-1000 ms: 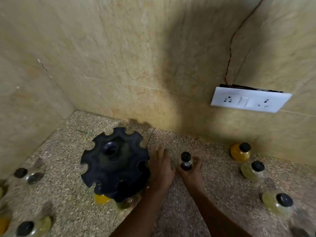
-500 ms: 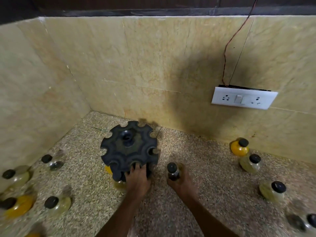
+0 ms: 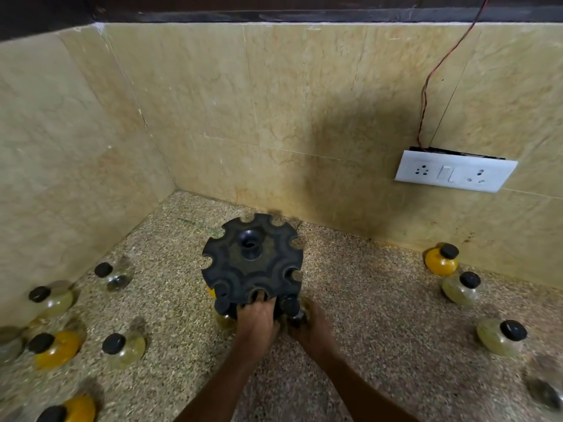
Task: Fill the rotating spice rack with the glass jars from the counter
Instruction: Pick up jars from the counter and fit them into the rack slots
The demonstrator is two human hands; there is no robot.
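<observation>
The black rotating spice rack stands on the speckled counter near the back corner, its top disc notched all round. My left hand grips the rack's near edge, fingers curled into a notch. My right hand holds a black-capped glass jar pressed against the rack's near right side. Two jars sit in the rack's lower left, one yellow and one pale, mostly hidden.
Several loose black-capped jars lie on the counter: a yellow one and pale ones at right, more at left. A white socket plate with a red wire hangs on the back wall. Tiled walls close the left and back.
My view pulled back and up. My right hand moved the jar left up against the rack, and my left hand shifted from the rack's side to grip its near edge.
</observation>
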